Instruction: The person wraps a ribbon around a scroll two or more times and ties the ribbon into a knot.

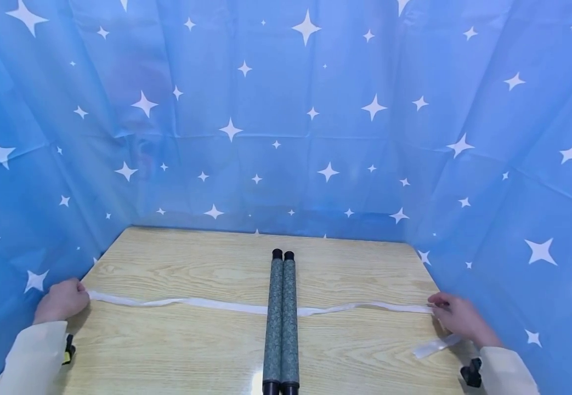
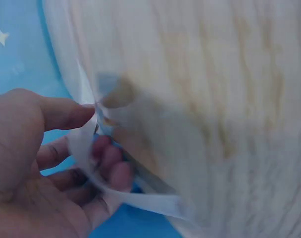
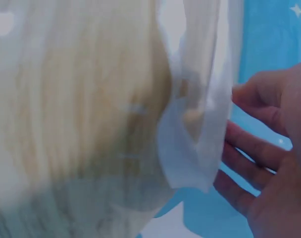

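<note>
Two dark green patterned rolls [image 1: 281, 318] with black ends lie side by side lengthwise on the table, like the rollers of a scroll. A long white ribbon [image 1: 216, 305] runs crosswise and disappears beneath them. At the table's left edge my left hand [image 1: 63, 300] pinches the ribbon between thumb and fingers. In the left wrist view a length of ribbon [image 2: 150, 202] curves down past the fingers. Over by the right edge, my right hand [image 1: 460, 318] pinches the ribbon's other side. A loose tail [image 1: 435, 348] hangs below this hand, and the right wrist view shows it doubled beside the fingers.
The wood-grain table [image 1: 192, 263] is bordered at the back and sides by a blue curtain [image 1: 276, 109] with white stars. Black devices are strapped at the left wrist [image 1: 68, 349] and the right wrist [image 1: 471, 373].
</note>
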Demonstrator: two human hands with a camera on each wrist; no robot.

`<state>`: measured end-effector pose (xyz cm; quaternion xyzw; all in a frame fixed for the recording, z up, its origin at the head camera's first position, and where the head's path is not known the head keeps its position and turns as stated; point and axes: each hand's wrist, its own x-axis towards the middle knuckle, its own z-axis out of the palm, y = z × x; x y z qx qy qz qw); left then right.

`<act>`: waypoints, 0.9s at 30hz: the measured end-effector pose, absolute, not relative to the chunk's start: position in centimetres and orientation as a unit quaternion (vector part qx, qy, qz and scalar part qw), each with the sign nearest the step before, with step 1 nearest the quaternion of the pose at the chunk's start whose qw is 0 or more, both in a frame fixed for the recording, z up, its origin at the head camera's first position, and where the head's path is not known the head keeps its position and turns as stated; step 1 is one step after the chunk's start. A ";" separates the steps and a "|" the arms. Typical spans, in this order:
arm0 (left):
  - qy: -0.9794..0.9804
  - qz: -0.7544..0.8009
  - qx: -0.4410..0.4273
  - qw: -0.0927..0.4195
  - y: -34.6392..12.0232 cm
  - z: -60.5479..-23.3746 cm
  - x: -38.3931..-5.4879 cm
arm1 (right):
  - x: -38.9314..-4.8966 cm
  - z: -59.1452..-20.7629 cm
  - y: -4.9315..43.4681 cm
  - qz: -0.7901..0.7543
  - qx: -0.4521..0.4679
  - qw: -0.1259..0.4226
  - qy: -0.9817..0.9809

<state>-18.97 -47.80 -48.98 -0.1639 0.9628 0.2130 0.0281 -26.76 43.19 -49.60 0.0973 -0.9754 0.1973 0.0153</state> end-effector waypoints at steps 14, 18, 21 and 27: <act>0.977 0.195 -0.063 -0.049 -40.2 -46.2 -20.2 | -25.5 -46.6 38.9 0.198 0.112 0.020 -0.974; 0.978 0.191 -0.041 -0.069 -36.7 -45.8 -20.6 | -25.6 -46.3 37.1 0.201 0.135 0.034 -0.970; 0.976 0.201 -0.032 -0.071 -34.0 -45.7 -20.6 | -25.5 -46.2 35.7 0.212 0.154 0.044 -0.964; 0.972 0.231 -0.012 -0.047 -28.8 -46.2 -20.5 | -25.1 -46.5 32.6 0.231 0.172 0.045 -0.957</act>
